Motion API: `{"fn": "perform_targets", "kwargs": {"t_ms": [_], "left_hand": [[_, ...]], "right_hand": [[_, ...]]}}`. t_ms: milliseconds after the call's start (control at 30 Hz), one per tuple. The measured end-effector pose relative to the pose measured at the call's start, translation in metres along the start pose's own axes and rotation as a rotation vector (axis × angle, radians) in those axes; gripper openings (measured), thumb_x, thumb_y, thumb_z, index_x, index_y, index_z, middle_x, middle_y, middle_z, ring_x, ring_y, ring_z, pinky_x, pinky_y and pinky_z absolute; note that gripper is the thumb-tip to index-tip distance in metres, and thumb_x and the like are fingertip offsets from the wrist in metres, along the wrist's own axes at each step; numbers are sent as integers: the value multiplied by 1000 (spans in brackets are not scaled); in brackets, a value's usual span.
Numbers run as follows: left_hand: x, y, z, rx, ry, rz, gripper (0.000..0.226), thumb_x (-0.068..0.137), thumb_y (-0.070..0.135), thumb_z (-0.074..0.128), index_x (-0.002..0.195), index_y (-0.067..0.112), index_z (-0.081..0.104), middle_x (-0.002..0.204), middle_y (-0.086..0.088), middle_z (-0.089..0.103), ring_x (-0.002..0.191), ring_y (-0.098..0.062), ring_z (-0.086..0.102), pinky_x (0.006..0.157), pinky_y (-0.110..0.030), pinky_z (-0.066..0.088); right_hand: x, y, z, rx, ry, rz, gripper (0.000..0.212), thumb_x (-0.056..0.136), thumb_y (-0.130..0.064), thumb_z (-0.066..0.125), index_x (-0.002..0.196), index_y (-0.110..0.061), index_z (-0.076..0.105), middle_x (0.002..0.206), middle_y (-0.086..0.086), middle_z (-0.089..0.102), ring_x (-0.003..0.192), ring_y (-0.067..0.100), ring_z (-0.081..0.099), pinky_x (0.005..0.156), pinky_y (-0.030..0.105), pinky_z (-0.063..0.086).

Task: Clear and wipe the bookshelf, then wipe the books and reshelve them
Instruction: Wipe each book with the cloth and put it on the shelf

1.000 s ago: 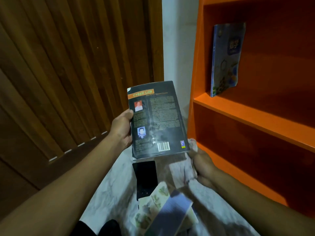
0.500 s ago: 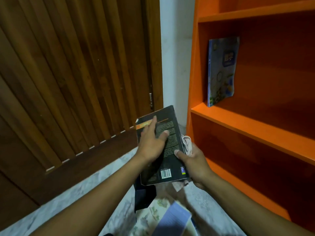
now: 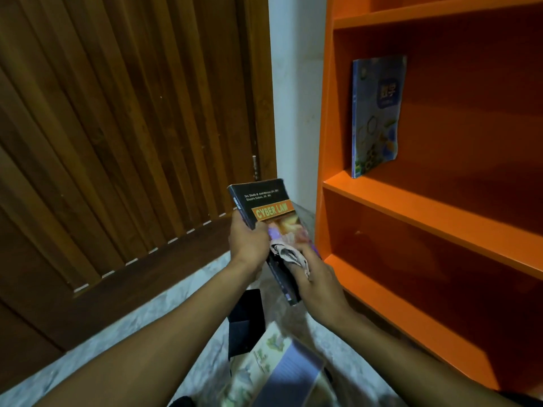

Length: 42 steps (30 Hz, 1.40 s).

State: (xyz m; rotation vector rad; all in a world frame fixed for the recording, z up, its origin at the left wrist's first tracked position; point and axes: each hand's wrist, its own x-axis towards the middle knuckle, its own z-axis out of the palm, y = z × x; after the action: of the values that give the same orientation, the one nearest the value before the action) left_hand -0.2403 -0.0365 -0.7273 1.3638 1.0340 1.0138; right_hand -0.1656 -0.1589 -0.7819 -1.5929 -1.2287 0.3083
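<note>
A black "Cyber Law" book (image 3: 264,202) with an orange title band is held upright in front of me, its front cover facing me. My left hand (image 3: 248,243) grips its spine side near the middle. My right hand (image 3: 316,282) holds a crumpled pale cloth (image 3: 289,254) against the cover's lower part. The orange bookshelf (image 3: 426,212) stands at the right. One blue book (image 3: 377,114) leans upright on its middle shelf.
A brown slatted wooden door (image 3: 132,127) fills the left, with a white wall strip (image 3: 296,113) beside it. On the marbled floor (image 3: 132,333) below my arms lie a black book (image 3: 245,324) and a pale illustrated book (image 3: 279,368).
The book has been turned over from its back cover to its front cover. My right hand with the cloth has come up onto the cover. The view has tilted up a little.
</note>
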Motion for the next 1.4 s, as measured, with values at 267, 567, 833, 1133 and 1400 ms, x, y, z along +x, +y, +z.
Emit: {"fn": "perform_targets", "kwargs": {"t_ms": [267,567,833,1133,1400], "left_hand": [[8,17,-39,21,-253,97,39,103,15,48,135,36,41,112,1,70,92,-15,74,67,-33,60],[-2,18,-46,47,-511,123,44,103,17,50,143,35,45,131,-2,64,115,-21,66,70,-26,60],[0,33,-34,-193,-377,93,38,103,7,46,131,31,55,105,-1,76,93,-23,74,75,-38,62],[24,32,-56,-315,-121,0,30,104,15,48,128,28,60,116,-8,72,98,-27,73,85,-50,59],[12,14,-72,56,-278,118,36,106,21,42,139,34,47,117,0,67,99,-17,71,74,-33,61]], "right_hand": [[44,17,-35,344,468,362,23,98,-28,49,114,-18,62,107,5,70,99,23,67,91,51,54],[55,-7,-63,-75,477,-143,22,95,-12,49,110,-26,57,105,-5,66,100,4,57,81,21,43],[20,-6,-22,107,192,-54,26,98,3,48,110,-17,58,97,-7,65,81,-9,62,66,6,43],[-30,15,-1,57,-183,-154,39,94,9,45,116,-17,63,111,-12,69,105,1,65,88,17,48],[4,-4,-26,267,162,27,17,101,-11,49,101,-22,62,92,-6,67,84,-5,61,72,15,46]]}}
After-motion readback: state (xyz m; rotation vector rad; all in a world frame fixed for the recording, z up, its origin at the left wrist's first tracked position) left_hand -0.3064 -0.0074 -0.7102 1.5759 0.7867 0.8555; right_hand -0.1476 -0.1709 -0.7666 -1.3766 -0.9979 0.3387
